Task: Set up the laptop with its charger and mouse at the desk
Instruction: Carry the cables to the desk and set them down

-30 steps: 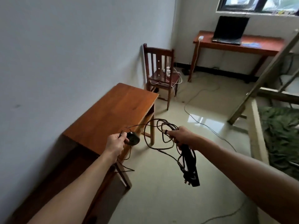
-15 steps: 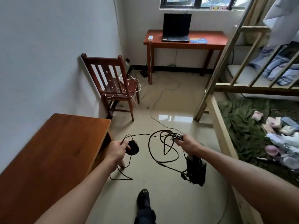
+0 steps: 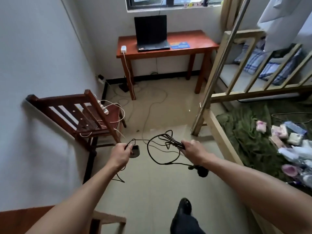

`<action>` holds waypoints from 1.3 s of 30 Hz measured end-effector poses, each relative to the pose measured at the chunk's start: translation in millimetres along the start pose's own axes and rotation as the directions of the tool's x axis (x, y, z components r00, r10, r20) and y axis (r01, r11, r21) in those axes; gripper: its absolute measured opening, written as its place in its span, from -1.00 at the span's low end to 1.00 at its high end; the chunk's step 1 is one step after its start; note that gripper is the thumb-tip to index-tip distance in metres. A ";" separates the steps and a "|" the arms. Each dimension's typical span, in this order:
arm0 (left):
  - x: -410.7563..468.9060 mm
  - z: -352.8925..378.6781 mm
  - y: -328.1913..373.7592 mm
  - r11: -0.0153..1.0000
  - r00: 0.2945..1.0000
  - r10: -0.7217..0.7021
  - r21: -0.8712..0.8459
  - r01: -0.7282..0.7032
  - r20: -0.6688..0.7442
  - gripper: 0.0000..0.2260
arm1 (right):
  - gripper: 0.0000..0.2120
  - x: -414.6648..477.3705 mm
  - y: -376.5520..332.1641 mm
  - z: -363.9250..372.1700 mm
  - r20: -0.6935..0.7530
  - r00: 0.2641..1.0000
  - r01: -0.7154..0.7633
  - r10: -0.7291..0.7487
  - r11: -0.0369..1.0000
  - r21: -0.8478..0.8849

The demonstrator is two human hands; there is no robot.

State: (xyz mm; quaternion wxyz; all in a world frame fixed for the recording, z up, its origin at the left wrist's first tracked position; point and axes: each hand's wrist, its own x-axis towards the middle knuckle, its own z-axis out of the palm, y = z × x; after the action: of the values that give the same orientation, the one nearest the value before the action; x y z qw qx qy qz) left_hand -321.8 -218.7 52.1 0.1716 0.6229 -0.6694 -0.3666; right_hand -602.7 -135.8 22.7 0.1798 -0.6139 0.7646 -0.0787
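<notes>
The left hand [image 3: 119, 156] and right hand [image 3: 194, 152] are both held out over the floor [image 3: 152, 186], well short of the desk by the far wall. The fingers of the left hand are curled round a black mouse [image 3: 135, 151], which shows just past the knuckles, and its thin cord [image 3: 120, 179] trails in a loop under the wrist. The fingers of the right hand are clamped on a bundled black charger cable [image 3: 166, 141], whose loops sag between the 2 hands. The charger brick [image 3: 202, 171] dangles below the right wrist, clear of the floor. On the red-brown surface [image 3: 199, 40] under the window, the laptop [image 3: 150, 30] stands open with a dark screen, left of the middle and reaching almost to the front edge. A blue mouse pad [image 3: 179, 45] lies just beside its right side. A white adapter [image 3: 123, 48] sits near the front left corner, and its white cord drops over the front edge beside the leg. A dark wooden chair [image 3: 94, 119] stands against the left wall with white cables on its seat. A pale wooden bed frame [image 3: 219, 130] lines the right side. 1 dark shoe [image 3: 185, 206] shows at the bottom.
</notes>
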 end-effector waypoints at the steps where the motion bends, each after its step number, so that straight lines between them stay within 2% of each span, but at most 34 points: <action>1: 21.9 0.5 5.6 1.000 1.000 0.007 0.028 -0.007 -0.003 -0.66 | -0.74 20.7 3.7 -3.0 0.002 1.000 0.009 -0.009 1.000 -0.015; 7: 149.7 10.9 51.5 0.979 0.998 0.053 0.195 -0.056 0.019 -0.66 | -0.67 155.8 29.4 -21.3 0.069 0.995 0.072 -0.065 0.993 -0.098; 8: 197.7 14.2 69.1 0.968 0.998 0.052 0.243 -0.055 0.018 -0.66 | -0.66 205.8 41.3 -30.6 0.071 0.995 0.073 -0.066 0.993 -0.091; 10: 217.3 12.1 80.6 0.945 0.998 0.049 0.322 -0.057 0.032 -0.66 | -0.65 229.0 42.5 -41.3 0.081 0.993 0.092 -0.082 0.989 -0.120; 15: 328.4 10.5 137.2 0.910 0.995 0.095 0.406 -0.089 0.005 -0.69 | -0.70 355.9 56.9 -97.1 0.027 0.992 0.126 -0.123 0.984 -0.130; 23: 524.8 22.4 195.7 0.819 0.963 0.269 0.531 -0.218 -0.019 -0.72 | -0.75 558.2 84.7 -162.6 -0.072 0.982 0.154 -0.174 0.963 -0.219; 28: 655.5 24.0 241.3 0.796 0.939 0.342 0.519 -0.311 0.039 -0.75 | -0.83 674.2 106.4 -203.6 -0.106 0.991 0.055 -0.083 0.967 -0.247; 32: 766.1 16.8 306.2 0.752 0.898 0.432 0.519 -0.407 0.079 -0.76 | -0.84 756.4 121.9 -262.6 -0.176 0.984 -0.016 -0.024 0.976 -0.219; 36: 861.4 27.4 374.3 0.752 0.877 0.469 0.474 -0.458 0.104 -0.78 | -0.92 826.2 152.0 -320.1 -0.241 0.968 -0.115 0.075 0.981 -0.158; 39: 919.8 45.1 421.5 0.729 0.840 0.531 0.444 -0.521 0.115 -0.80 | -0.86 877.5 183.6 -359.6 -0.314 0.946 -0.122 0.079 0.985 -0.118</action>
State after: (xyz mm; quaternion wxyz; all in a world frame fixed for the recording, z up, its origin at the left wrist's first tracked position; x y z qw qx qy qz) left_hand -803.1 -1107.9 110.1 0.1231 0.4339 -0.8832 -0.1285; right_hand -1062.8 -977.6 135.4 0.0199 -0.5650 0.8172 -0.1118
